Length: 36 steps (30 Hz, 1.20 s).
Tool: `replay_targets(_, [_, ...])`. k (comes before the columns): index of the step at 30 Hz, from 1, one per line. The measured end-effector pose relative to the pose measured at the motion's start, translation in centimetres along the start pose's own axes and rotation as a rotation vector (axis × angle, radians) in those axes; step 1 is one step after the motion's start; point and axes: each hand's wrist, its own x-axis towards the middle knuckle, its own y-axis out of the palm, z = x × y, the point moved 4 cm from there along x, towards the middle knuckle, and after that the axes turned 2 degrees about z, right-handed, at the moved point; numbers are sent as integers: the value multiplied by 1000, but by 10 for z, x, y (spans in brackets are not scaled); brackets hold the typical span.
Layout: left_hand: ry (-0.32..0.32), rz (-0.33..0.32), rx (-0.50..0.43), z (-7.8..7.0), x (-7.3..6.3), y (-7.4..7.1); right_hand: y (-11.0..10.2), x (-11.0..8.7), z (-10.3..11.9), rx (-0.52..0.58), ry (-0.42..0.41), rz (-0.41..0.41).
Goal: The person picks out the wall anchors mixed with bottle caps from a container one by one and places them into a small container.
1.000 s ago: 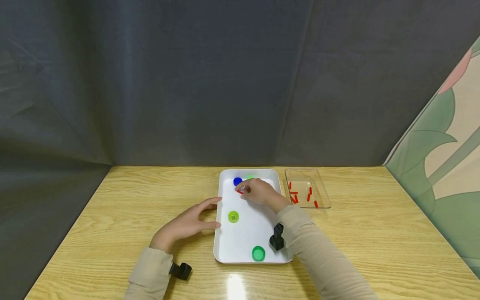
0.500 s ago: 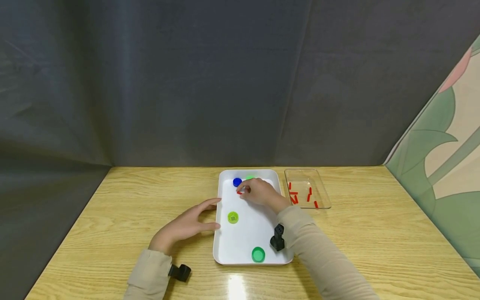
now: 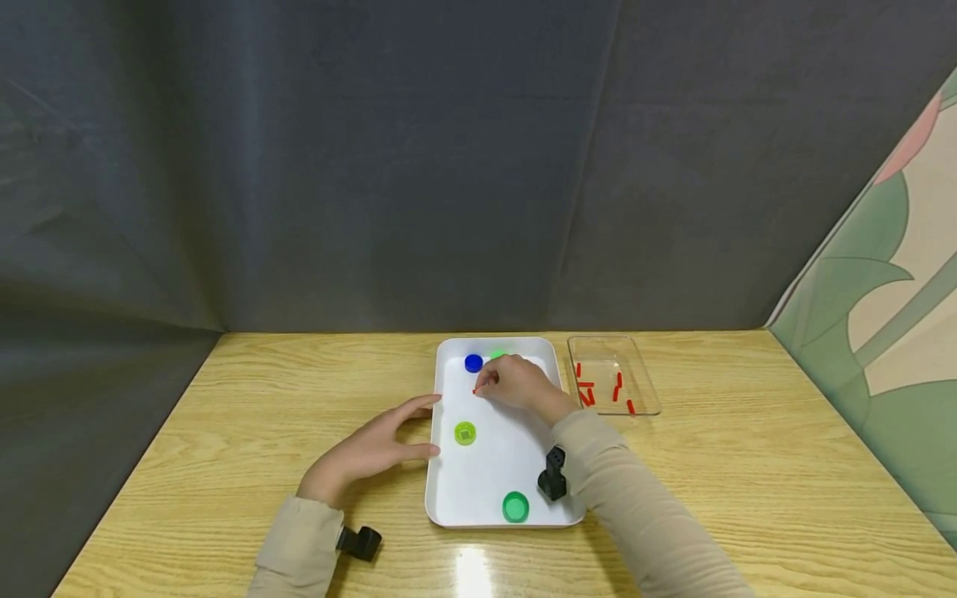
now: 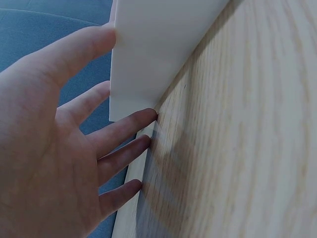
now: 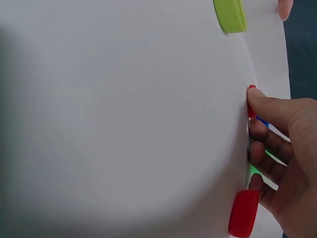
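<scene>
My right hand (image 3: 516, 382) pinches a small red stick (image 5: 251, 110) between thumb and forefinger, low over the white tray (image 3: 478, 477). In the right wrist view its other fingers curl loosely beside a red cap (image 5: 243, 213), which the hand hides from the head view. A blue cap (image 3: 473, 363) and a partly hidden light green cap (image 3: 499, 354) sit just beyond the hand. Nearer lie a yellow-green cap (image 3: 465, 433) and a darker green one (image 3: 516, 507). My left hand (image 3: 370, 453), fingers extended, touches the tray's left side wall (image 4: 143, 54).
To the tray's right stands a clear shallow box (image 3: 645, 390) holding several red sticks (image 3: 591, 397). Both stand on a wood-grain table (image 3: 748, 465). A dark curtain (image 3: 404, 166) closes off the back, and a patterned cloth (image 3: 890, 332) hangs at the right.
My right fingertips and the red stick have shifted slightly towards me, and less of the stick shows in the head view. The left hand stays at the tray's side.
</scene>
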Motion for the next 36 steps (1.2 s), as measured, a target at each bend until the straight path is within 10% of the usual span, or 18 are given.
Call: replay_targets(36, [-4,-4,5,-3,-1,0,-26,-9,14,48,16,45])
